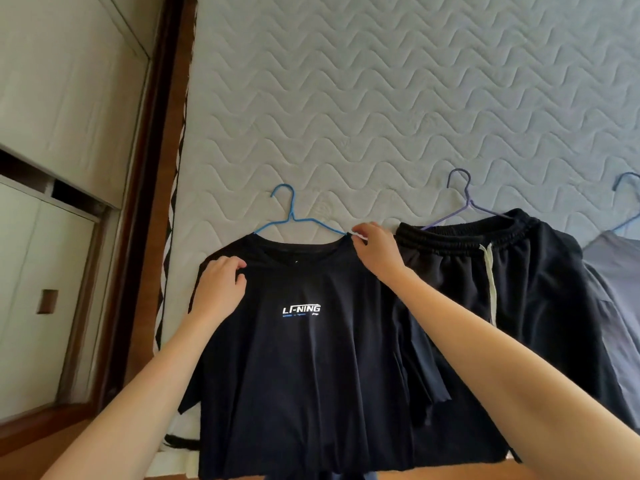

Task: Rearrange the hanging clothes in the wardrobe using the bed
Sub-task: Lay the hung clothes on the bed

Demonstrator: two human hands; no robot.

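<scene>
Black T-shirt (304, 341) is lying flat on the bed (381, 98), collar pointing away. Left hand (221, 282) is pinching its left shoulder; right hand (375, 247) is gripping the right shoulder where the blue hanger (294, 220) is poking out beyond the collar.

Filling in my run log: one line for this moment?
left hand: on black T-shirt shoulder | right hand: pinching collar at blue hanger | on mattress

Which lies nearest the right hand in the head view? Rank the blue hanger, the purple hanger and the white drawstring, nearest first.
From the right hand:
1. Blue hanger, its arm at the fingertips, on the left.
2. Purple hanger, on the right, higher up.
3. White drawstring, further right on the black shorts.
</scene>
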